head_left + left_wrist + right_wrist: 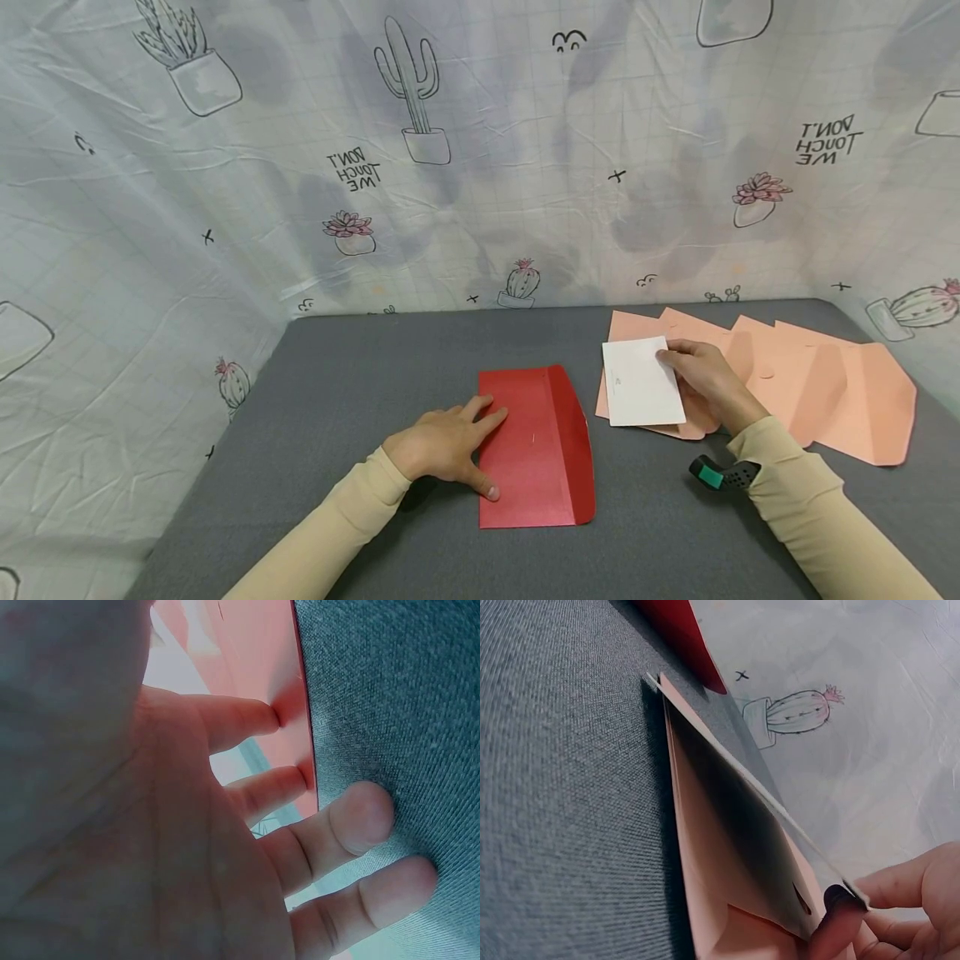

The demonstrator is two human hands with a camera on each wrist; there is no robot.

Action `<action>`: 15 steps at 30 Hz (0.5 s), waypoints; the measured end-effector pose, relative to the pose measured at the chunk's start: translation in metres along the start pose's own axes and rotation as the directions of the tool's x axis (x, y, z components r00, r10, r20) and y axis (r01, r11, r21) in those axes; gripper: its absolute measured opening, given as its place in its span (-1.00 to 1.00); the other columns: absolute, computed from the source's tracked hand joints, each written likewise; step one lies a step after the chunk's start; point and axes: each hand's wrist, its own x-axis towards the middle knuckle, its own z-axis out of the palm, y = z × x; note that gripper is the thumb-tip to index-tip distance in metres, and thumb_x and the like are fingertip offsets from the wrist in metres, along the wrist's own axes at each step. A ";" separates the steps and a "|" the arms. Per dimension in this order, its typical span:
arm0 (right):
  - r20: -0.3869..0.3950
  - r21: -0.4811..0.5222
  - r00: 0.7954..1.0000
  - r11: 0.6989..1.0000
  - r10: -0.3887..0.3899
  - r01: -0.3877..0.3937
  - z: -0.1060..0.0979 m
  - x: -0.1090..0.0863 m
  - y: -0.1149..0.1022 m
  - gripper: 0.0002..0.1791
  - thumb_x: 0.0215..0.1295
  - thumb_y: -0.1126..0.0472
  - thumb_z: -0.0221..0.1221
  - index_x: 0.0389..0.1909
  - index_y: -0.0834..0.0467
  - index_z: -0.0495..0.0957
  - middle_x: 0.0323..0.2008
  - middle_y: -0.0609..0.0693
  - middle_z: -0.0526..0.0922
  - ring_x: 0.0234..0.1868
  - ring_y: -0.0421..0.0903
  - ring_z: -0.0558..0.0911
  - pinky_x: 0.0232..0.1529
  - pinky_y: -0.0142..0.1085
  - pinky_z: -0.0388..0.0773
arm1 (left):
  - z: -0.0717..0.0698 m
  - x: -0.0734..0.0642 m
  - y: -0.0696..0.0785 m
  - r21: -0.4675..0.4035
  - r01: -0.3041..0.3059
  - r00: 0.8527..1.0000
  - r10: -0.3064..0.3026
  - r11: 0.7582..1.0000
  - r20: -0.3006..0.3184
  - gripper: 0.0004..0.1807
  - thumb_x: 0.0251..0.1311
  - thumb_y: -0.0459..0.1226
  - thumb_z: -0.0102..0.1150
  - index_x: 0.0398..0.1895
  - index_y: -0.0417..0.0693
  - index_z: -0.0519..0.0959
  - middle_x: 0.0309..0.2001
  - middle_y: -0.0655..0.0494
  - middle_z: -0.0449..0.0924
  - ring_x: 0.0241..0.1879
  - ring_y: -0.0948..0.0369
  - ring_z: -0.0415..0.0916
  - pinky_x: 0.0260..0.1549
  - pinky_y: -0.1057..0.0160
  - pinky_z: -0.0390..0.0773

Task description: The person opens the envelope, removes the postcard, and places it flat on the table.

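Note:
A red envelope [525,450] lies on the grey table with its flap opened out to the right. My left hand [446,442] rests at its left edge, fingers spread; the thumb and two fingertips touch the envelope, while other fingertips are on the cloth in the left wrist view. My right hand [708,375] pinches a white card [643,383] by its upper right corner, between thumb and fingers. In the right wrist view the card [757,787] is tilted, its far edge low and its held corner raised over a peach envelope [705,900].
Several peach envelopes [870,392] overlap in a row along the right side of the table [360,375], flaps open. A dark band with a green patch [711,477] sits at my right wrist. A printed cactus curtain [480,208] hangs behind the table.

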 end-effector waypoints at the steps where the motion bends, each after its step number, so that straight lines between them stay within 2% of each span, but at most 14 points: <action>1: 0.002 -0.005 1.000 1.000 0.001 -0.001 0.000 0.000 0.000 -0.28 0.61 0.01 -0.12 0.55 0.41 0.02 0.32 0.45 0.39 -0.16 -0.24 0.62 -0.23 -0.36 0.63 | 0.000 0.000 0.000 -0.001 0.000 1.000 0.000 1.000 0.001 0.20 -0.07 0.33 0.44 0.62 0.19 0.11 0.61 0.06 0.01 0.44 -0.10 0.33 0.30 -0.14 0.41; 4: 0.001 -0.015 1.000 1.000 0.003 -0.003 0.000 0.001 0.001 -0.27 0.59 0.03 -0.06 0.54 0.41 0.04 0.19 0.40 0.52 -0.23 -0.23 0.63 -0.26 -0.31 0.64 | 0.000 0.000 0.001 -0.004 0.000 1.000 0.000 1.000 0.004 0.20 -0.07 0.33 0.44 0.62 0.19 0.10 0.61 0.06 0.00 0.44 -0.10 0.33 0.31 -0.15 0.40; 7: -0.017 -0.053 1.000 0.999 -0.009 0.009 0.001 0.003 0.004 -0.28 0.56 0.04 -0.01 0.52 0.40 0.10 0.13 0.36 0.56 -0.23 -0.18 0.62 -0.28 -0.30 0.63 | -0.001 0.000 0.001 -0.004 0.001 1.000 -0.001 1.000 0.007 0.20 -0.07 0.33 0.44 0.62 0.19 0.10 0.61 0.06 0.00 0.44 -0.09 0.32 0.32 -0.14 0.39; 12: -0.041 -0.152 0.998 0.987 -0.048 0.041 0.002 0.003 0.005 -0.31 0.53 0.04 0.01 0.47 0.41 0.19 0.20 0.43 0.50 -0.20 -0.05 0.57 -0.37 -0.30 0.54 | 0.000 0.000 0.002 0.010 0.000 1.000 0.000 1.000 0.001 0.20 -0.07 0.33 0.43 0.62 0.17 0.11 0.61 0.05 0.01 0.43 -0.08 0.34 0.30 -0.12 0.42; 15: -0.046 -0.227 0.996 0.971 -0.080 0.068 0.001 0.001 0.005 -0.31 0.52 0.03 0.02 0.44 0.44 0.22 0.23 0.47 0.47 -0.07 0.10 0.59 -0.31 -0.31 0.53 | 0.000 0.000 0.002 0.013 -0.002 1.000 0.002 1.000 -0.003 0.20 -0.06 0.33 0.43 0.62 0.17 0.11 0.61 0.04 0.02 0.42 -0.08 0.35 0.29 -0.12 0.43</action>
